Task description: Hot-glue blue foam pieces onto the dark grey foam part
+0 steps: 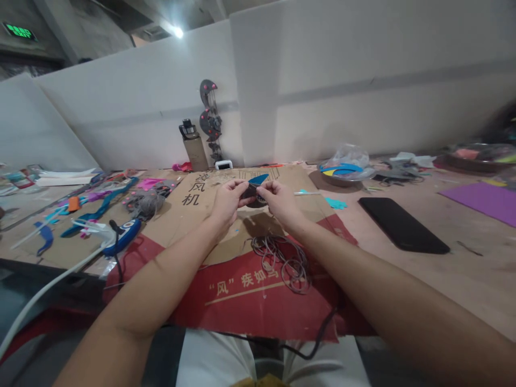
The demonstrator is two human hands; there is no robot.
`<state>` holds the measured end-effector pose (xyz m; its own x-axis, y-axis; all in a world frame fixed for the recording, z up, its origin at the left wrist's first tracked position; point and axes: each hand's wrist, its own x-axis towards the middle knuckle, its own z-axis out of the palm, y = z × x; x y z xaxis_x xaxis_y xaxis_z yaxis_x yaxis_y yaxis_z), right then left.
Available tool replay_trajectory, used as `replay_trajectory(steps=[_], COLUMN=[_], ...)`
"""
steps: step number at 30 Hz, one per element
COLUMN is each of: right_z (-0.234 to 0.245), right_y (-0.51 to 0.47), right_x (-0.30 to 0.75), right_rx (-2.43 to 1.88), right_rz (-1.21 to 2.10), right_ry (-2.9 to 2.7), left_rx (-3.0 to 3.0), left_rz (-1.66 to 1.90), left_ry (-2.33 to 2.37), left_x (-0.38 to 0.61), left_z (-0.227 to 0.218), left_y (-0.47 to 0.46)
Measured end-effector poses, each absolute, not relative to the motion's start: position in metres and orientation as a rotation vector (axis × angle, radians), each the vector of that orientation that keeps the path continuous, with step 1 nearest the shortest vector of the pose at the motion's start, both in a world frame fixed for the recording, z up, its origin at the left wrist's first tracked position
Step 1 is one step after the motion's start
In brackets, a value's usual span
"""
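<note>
Holding handwork above the cardboard, apparently unfinished.
Loose cord lies nearer; left hand and right hand, fingertips closed in a pinch, grip a small dark piece over the far part, not yet set down; how much remains, I cannot tell.

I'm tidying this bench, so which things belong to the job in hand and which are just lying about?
Apparently in use:
small dark piece, between left hand and right hand
cardboard beneath
looped cord, perhaps

Probably lying about:
black phone
bottle
purple sheet
</note>
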<state>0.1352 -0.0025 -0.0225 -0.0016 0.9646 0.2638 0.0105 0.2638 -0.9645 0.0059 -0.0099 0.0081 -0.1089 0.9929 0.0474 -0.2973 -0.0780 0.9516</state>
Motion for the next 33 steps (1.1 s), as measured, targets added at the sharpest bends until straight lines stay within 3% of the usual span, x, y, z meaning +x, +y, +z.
replay_trajectory(steps=[6,20,33], right_z=[-0.021,-0.011,-0.016], right_y=[-0.001,-0.007,-0.001], right_x=[0.141,0.145,0.147], right_rx=[-1.037,-1.065,-0.944], right_rz=[0.857,0.843,1.042], right_ry=[-1.401,-1.340,-1.332], left_rx=[0.967,0.968,0.992], left_rz=[1.446,1.371,1.292], left_ry=[1.024,1.020,0.927], left_x=[0.006,0.007,0.000], left_z=[0.010,0.009,0.007], left_y=[-0.011,-0.014,-0.011])
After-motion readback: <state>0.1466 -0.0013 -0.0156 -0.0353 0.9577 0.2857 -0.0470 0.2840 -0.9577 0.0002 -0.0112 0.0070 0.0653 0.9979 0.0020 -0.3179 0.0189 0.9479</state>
